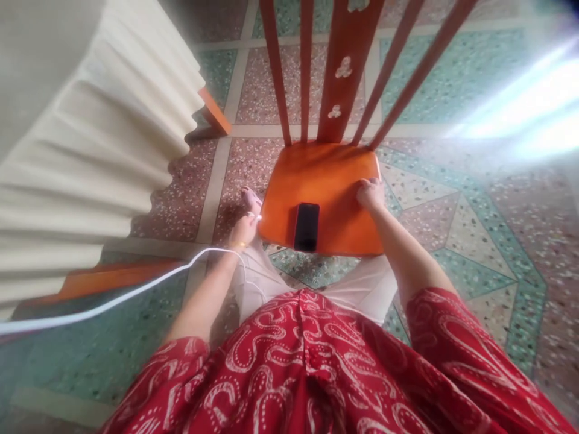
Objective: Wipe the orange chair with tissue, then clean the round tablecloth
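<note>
Between both hands, a dark phone [306, 226] is lying on the orange chair seat [335, 175], long axis running near-to-far. Left hand [244, 230] is pinching a white cable [136, 289] end just left of it; right hand [371, 194] is gripping the seat's right edge, slightly farther.

- Bright daylight enters from the upper right, with a washed-out white glare streak [520, 108] over the speckled terrazzo floor [474, 229].
- The orange wooden chair seat [335, 181] is evenly lit and casts soft shadows.
- Wide-angle bending and blur affect the edges; the pleated cream cloth [90, 150] looks soft.
</note>
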A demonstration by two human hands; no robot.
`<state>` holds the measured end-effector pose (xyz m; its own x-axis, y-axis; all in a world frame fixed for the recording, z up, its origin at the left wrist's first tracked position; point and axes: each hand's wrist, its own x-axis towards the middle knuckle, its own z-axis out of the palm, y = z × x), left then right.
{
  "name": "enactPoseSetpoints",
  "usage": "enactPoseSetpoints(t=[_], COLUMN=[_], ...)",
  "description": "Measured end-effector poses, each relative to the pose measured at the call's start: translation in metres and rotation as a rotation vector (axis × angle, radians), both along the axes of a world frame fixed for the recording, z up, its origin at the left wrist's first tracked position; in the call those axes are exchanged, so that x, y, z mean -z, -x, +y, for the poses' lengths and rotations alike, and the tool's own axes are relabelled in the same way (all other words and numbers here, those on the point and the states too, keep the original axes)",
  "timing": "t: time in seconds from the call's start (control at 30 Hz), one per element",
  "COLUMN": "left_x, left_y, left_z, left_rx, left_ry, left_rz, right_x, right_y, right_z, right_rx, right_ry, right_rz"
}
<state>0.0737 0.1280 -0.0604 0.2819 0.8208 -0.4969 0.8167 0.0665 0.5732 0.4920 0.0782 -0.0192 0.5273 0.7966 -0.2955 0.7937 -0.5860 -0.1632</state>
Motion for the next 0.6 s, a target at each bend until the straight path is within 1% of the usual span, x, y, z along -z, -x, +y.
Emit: enactPoseSetpoints(t=[0.03,0.07,0.1,0.13,0.17,0.2,0.23,0.27,0.3,0.33,0.37,0.43,0.5,0.53,0.6], left_x=[-0.002,-0.005,-0.008,-0.010,-0.013,-0.017,-0.021,-0.027,-0.033,-0.040,-0.047,-0.058,-0.064,-0.065,-0.066], left_y=[-0.008,-0.015,-0.021,-0.026,-0.031,-0.036,-0.041,-0.048,-0.057,-0.067,-0.078,-0.103,-0.126,-0.135,-0.145], left_z=[-0.007,-0.017,-0.030,-0.042,-0.053,-0.061,-0.065,-0.067,-0.065,-0.062,-0.057,-0.048,-0.042,-0.042,-0.048], left_rx=[0.065,0.122,0.179,0.238,0.287,0.298,0.265,0.194,0.091,-0.025,-0.105,-0.174,-0.173,-0.157,-0.065], left_ry=[-0.096,-0.161,-0.182,-0.159,-0.090,0.014,0.141,0.272,0.390,0.470,0.500,0.460,0.373,0.343,0.299], left_rz=[0.038,0.055,0.044,-0.001,-0.073,-0.160,-0.259,-0.361,-0.454,-0.547,-0.626,-0.706,-0.742,-0.748,-0.731], right_x=[-0.006,-0.013,-0.018,-0.022,-0.025,-0.028,-0.029,-0.030,-0.032,-0.033,-0.034,-0.038,-0.041,-0.042,-0.041], right_y=[0.006,0.014,0.024,0.038,0.053,0.072,0.092,0.113,0.134,0.153,0.171,0.197,0.210,0.210,0.198], right_z=[-0.004,-0.011,-0.020,-0.031,-0.043,-0.056,-0.067,-0.076,-0.083,-0.087,-0.088,-0.084,-0.074,-0.070,-0.064], right_rx=[0.029,0.066,0.098,0.117,0.124,0.118,0.111,0.104,0.100,0.103,0.117,0.165,0.201,0.221,0.282], right_ry=[0.009,0.005,-0.008,-0.031,-0.063,-0.101,-0.165,-0.240,-0.308,-0.366,-0.410,-0.464,-0.500,-0.513,-0.548], right_rz=[0.040,0.065,0.071,0.069,0.072,0.093,0.153,0.246,0.366,0.502,0.623,0.763,0.810,0.817,0.780])
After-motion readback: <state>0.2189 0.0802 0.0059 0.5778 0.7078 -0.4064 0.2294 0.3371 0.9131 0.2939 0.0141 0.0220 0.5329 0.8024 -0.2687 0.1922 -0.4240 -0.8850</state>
